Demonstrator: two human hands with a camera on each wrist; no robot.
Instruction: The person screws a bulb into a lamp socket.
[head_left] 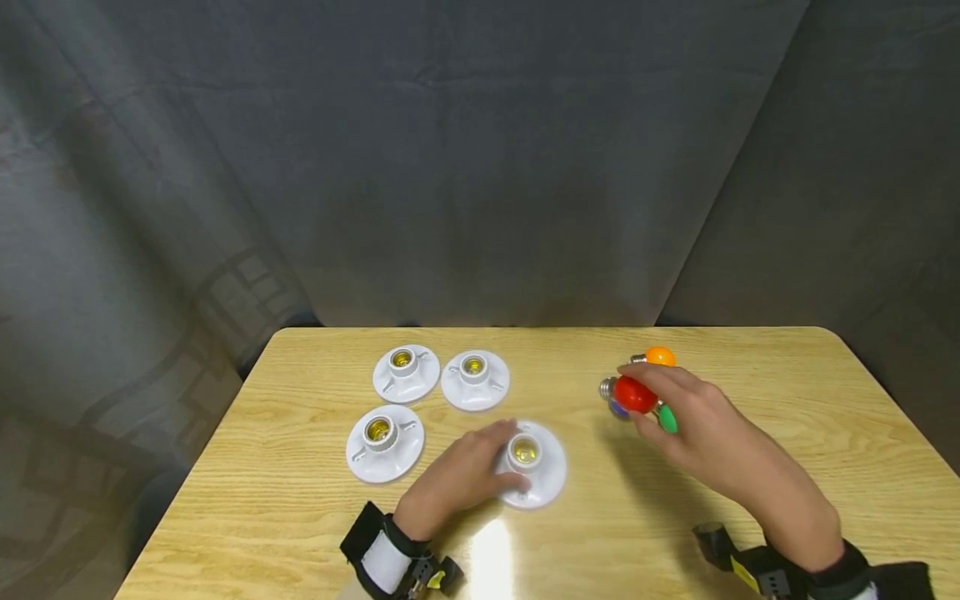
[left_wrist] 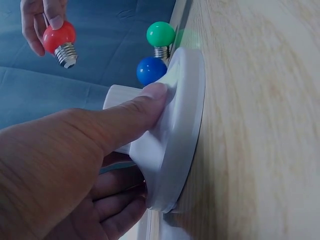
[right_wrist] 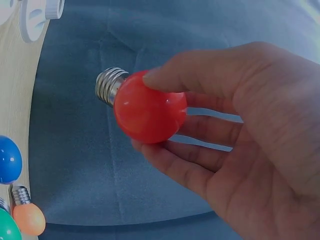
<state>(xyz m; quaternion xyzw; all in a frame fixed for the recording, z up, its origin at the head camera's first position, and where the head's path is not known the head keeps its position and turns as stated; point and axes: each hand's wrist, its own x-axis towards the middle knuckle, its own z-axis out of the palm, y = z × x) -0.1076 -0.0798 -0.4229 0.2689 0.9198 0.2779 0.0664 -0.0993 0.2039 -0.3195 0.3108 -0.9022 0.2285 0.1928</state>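
Between the thumb and fingers of my right hand point(head_left: 708, 425) is a red light bulb point(right_wrist: 150, 107), held above the table with its metal screw base pointing left in the head view. My left hand point(head_left: 472, 475) grips a white lamp holder point(head_left: 551, 467) by its round base, thumb on one side and fingers around the other. That holder stands on the table, its brass-coloured socket facing up. Under and behind the red bulb lie a blue bulb point(left_wrist: 151, 71), a green bulb point(head_left: 667, 418) and an orange bulb point(head_left: 661, 356); in the head view the blue one is mostly hidden.
Three more white lamp holders stand on the wooden table point(head_left: 255, 500) at the left: one at the back left point(head_left: 420, 383), one beside it point(head_left: 472, 396) and one nearer point(head_left: 382, 467). A dark grey cloth point(head_left: 487, 167) hangs behind the table.
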